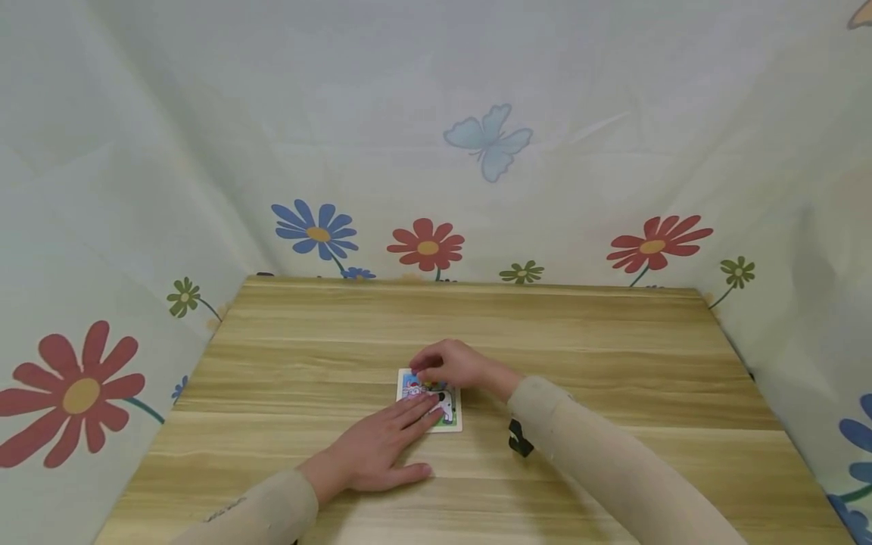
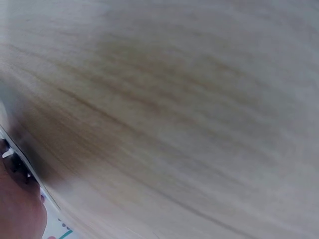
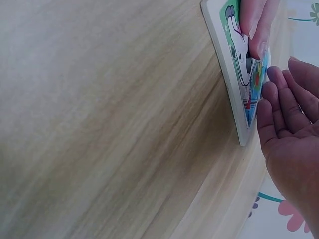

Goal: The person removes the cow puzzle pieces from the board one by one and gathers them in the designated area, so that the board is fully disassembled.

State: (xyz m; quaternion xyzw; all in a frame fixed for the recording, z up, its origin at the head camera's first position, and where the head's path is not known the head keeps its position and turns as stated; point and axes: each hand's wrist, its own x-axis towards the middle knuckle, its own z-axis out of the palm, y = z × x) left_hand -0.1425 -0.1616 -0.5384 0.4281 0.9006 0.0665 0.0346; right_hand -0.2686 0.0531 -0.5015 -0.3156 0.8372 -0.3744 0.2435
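Keeping the left hand (image 1: 375, 448) flat, I rest its straight fingers across the near-left part of the picture board (image 1: 447, 409); the grip is wide, and its thumb is spread apart from the fingers, to the near side of the board. The board lies flat around the middle of the table (image 1: 586, 341), with its pale border and a black-and-white animal partly visible between my hands. I position the right hand (image 1: 458, 365) over the far edge of the board, fingers curled and fingertips at the picture. The right grip is narrow as seen from the head; I cannot tell whether anything is pinched there, since the hand hides the contact area. The right wrist view shows the curled fingers at the board's edge, just beside the left fingertips. The left wrist view shows mainly blurred table surface.

Light sleeves (image 1: 599, 454) cover both forearms; a small black item (image 1: 520, 437) shows beneath the right cuff. Beyond the table's far edge hangs a pale cloth (image 1: 381, 136), printed with a blue butterfly (image 1: 489, 142) above a blue flower (image 1: 317, 233) at the left and a red flower (image 1: 652, 246) at the right.
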